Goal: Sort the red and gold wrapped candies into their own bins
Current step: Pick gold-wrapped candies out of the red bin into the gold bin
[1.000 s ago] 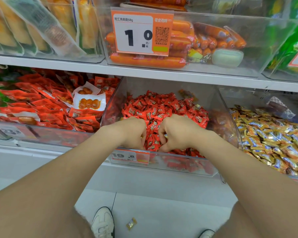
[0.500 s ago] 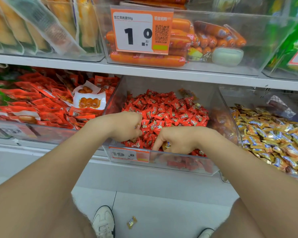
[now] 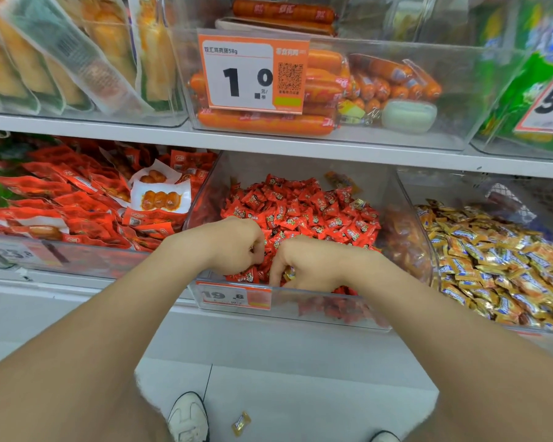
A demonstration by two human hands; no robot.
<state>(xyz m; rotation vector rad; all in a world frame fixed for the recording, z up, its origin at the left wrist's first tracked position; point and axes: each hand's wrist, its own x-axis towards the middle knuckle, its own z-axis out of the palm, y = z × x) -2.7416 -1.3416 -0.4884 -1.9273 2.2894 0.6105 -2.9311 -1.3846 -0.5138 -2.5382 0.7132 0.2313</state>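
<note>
A clear bin [image 3: 300,303] on the lower shelf holds a heap of red wrapped candies [image 3: 300,212]. To its right, a second clear bin [image 3: 411,205] is filled with gold wrapped candies [image 3: 492,260]. Both hands are in the red bin near its front edge. My left hand [image 3: 237,244] has its fingers curled down into the red candies; what they hold is hidden. My right hand [image 3: 310,264] is just right of it, its fingers curled round a gold candy [image 3: 289,274] among the red ones.
A 19.8 price tag [image 3: 233,295] is on the red bin's front. Red snack packets [image 3: 77,202] fill the bin to the left. The shelf above [image 3: 268,145] carries a sausage bin [image 3: 332,90]. On the floor a gold candy [image 3: 240,423] lies by my shoe [image 3: 189,416].
Both hands have shifted from the middle of the red heap toward the bin's front edge. The right hand has dug lower, and a gold wrapper now shows under its fingers.
</note>
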